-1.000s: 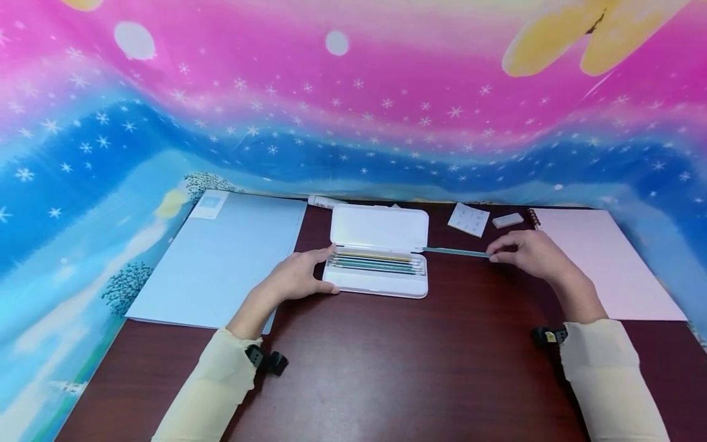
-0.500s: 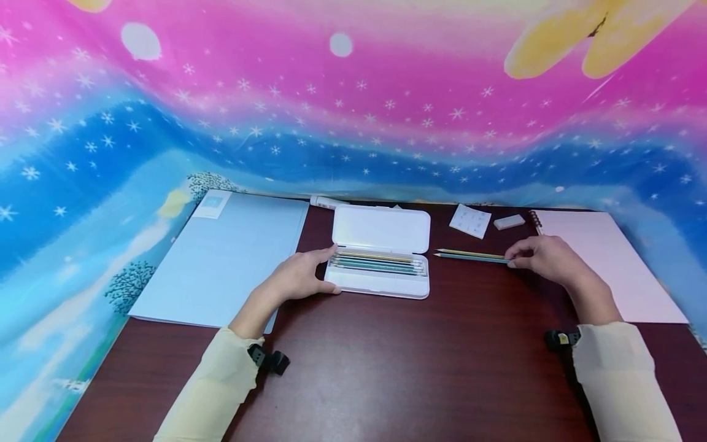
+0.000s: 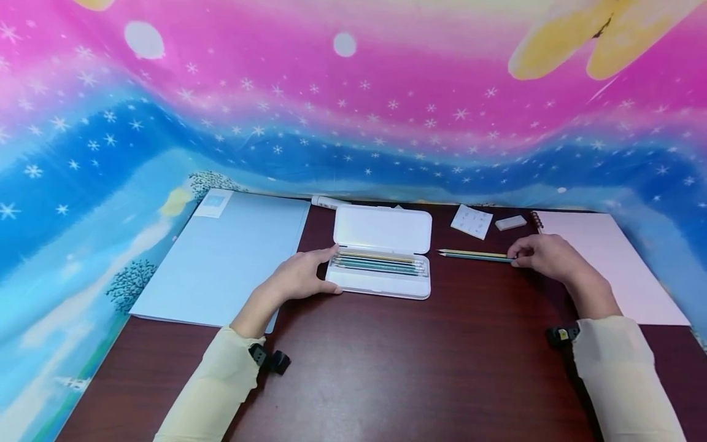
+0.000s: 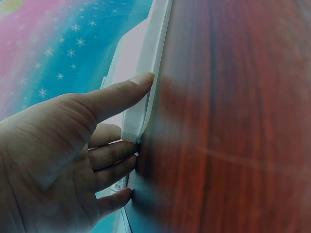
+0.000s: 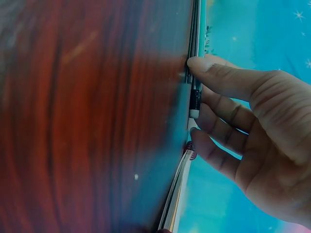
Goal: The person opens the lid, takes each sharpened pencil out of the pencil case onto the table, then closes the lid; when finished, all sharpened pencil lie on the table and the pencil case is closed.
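Note:
In the head view a white pencil case lies with its lid raised, a row of several pencils inside. My left hand grips the case's left end, thumb at the front and index finger by the hinge. The left wrist view has that thumb along the case's front side. To the right of the case, my right hand pinches two pencils, a yellow pencil and a green pencil, near their eraser ends. Their points face the case. A white eraser tip shows below the thumb in the right wrist view.
A light blue folder lies to the left. At right is a spiral-bound pad. Behind the pencils are a small white printed sheet and a white eraser. A white tube lies behind the case.
My right hand has drawn back to the right with the pencils, away from the case. Earlier only a green one showed; now a yellow one shows beside it. My left hand has stayed put.

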Available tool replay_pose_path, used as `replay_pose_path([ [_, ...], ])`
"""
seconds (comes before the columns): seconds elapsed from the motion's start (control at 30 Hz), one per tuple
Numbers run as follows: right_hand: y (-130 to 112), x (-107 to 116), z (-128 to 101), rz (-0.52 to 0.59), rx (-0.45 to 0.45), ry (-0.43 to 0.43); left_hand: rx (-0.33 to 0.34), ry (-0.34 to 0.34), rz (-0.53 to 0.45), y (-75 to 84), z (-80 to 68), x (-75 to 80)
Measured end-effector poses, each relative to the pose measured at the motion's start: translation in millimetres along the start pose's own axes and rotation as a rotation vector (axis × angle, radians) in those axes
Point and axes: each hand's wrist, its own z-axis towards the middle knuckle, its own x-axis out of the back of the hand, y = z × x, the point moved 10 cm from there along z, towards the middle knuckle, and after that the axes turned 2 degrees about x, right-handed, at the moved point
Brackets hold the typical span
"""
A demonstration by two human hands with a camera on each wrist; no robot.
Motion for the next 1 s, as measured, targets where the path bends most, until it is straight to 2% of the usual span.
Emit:
replay_pose_path([
  [0.2, -3.9, 0.1, 1.7, -0.020, 0.010, 0.002, -0.002, -0.002, 0.005, 0.0, 0.5, -1.0],
  [0.4, -19.1, 3.8, 0.7, -0.011, 0.055, 0.051, 0.000, -0.002, 0.010, -0.5, 0.4, -2.4],
  [0.73, -97.3, 4.2, 8.5, 0.022, 0.241, 0.103, 0.000, 0.005, 0.017, 0.2, 0.5, -0.2],
  [0.83, -116.7, -2.6, 14.7, 0.058, 0.262, 0.089, -0.003, 0.008, 0.021, 1.1, -0.1, 0.7],
  [1.0, -138.8, -16.5, 25.4, 0.171, 0.242, 0.036, -0.001, 0.003, 0.019, 0.6, -1.0, 0.2],
])
